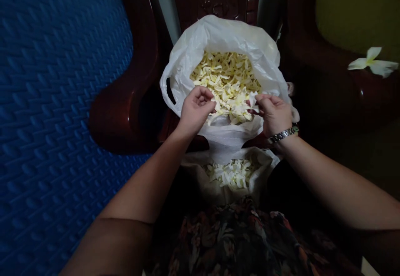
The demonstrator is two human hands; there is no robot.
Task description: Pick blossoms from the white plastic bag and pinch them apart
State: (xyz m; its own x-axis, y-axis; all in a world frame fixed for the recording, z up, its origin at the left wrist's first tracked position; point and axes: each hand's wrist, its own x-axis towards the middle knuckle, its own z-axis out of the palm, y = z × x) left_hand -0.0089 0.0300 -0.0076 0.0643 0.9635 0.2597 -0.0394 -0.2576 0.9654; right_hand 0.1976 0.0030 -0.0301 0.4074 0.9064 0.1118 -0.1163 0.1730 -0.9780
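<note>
A white plastic bag (231,34) stands wide open in front of me, filled with cream-white frangipani flowers (229,70). Over its near left part is my left hand (198,105), fingers curled and thumb close to the fingertips; whatever it pinches is hidden. At the near right side my right hand (275,111) pinches a white frangipani flower (253,102) between thumb and fingers. Below the first bag, closer to my body, a second whitish bag (203,180) gapes open with white flowers or petals (234,172) inside.
Dark red carved wooden furniture (112,113) with rounded arms surrounds the bags. On the right arm lies a single white flower (373,63). A blue textured mat (56,101) covers the left side, and a dark yellow-green surface (359,13) shows at upper right.
</note>
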